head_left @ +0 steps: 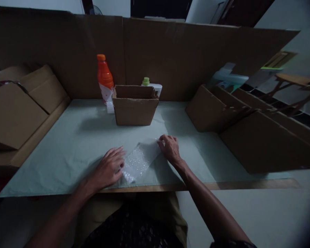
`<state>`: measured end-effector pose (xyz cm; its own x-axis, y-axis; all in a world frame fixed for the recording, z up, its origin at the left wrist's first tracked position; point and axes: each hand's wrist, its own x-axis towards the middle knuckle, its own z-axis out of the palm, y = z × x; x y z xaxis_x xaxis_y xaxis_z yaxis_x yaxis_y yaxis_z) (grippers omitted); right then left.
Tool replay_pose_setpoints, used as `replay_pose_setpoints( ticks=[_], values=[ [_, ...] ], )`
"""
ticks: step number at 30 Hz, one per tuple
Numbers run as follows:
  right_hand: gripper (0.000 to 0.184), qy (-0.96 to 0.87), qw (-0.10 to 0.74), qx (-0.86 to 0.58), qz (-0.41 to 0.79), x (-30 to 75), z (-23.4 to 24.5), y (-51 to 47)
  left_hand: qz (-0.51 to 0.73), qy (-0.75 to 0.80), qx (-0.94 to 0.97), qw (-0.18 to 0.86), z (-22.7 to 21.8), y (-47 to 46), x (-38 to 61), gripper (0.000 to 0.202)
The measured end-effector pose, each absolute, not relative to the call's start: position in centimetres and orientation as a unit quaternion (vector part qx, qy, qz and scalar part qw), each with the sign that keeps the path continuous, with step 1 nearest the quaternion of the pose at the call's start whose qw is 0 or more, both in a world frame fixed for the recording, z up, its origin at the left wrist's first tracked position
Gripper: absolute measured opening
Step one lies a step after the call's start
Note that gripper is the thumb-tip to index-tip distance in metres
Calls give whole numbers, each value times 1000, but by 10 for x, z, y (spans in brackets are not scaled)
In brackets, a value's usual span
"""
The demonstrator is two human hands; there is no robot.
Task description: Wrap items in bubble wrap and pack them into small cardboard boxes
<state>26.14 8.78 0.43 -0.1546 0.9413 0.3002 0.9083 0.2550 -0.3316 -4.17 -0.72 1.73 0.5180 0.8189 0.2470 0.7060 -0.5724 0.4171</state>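
A clear piece of bubble wrap [141, 158] lies slantwise near the front of the cloth-covered table. My right hand [169, 148] pinches its upper right corner between thumb and fingers. At the lower left end of the wrap is my left hand [111, 167], palm down and slightly blurred, with its fingers apart and their tips beside the wrap's edge. Behind the wrap stands a small open cardboard box [136, 112]; its inside bottom is hidden.
An orange bottle [105, 77] and a white bottle with a green cap [145, 82] stand behind the small box. Cardboard boxes [18, 106] line the left side. More boxes [209, 110] on the right hold a teal plastic container [228, 79]. A tall cardboard panel [155, 51] closes off the back.
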Motion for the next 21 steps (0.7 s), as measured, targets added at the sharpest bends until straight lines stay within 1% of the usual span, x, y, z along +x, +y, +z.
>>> replay_pose_setpoints(
  ticks=[4,5,8,9,10,11,13,14,15,16,18,19,21],
  values=[
    [15,-783,223,-580,23,226,22,117,264,409,857,170,39,-66,-36,25],
    [22,-790,222,-571,21,215,24,124,272,396,858,182,41,-75,-29,26],
    [52,-792,239,-561,39,199,27,128,295,379,847,227,38,-86,-9,27],
    [57,-789,256,-556,60,202,28,122,303,391,833,248,35,-86,-5,26],
    [56,-788,273,-544,95,209,29,111,308,412,814,271,32,-84,-3,24],
    [51,-791,285,-521,147,220,30,95,311,438,790,296,30,-82,-3,22],
    [42,-799,282,-448,285,245,33,56,315,493,738,336,27,-75,-5,19],
    [44,-796,266,-411,356,257,33,34,316,514,716,350,26,-71,-6,19],
    [49,-789,253,-384,407,265,32,13,316,529,701,359,24,-65,-6,19],
    [55,-782,245,-372,436,271,29,-5,315,538,693,363,23,-59,-5,20],
    [61,-774,257,-398,421,271,17,-32,302,554,690,354,18,-46,1,28],
    [60,-772,276,-426,383,268,10,-40,287,567,693,340,15,-40,4,33],
    [51,-770,320,-480,273,259,-4,-46,247,600,701,298,8,-29,11,42]
  ],
)
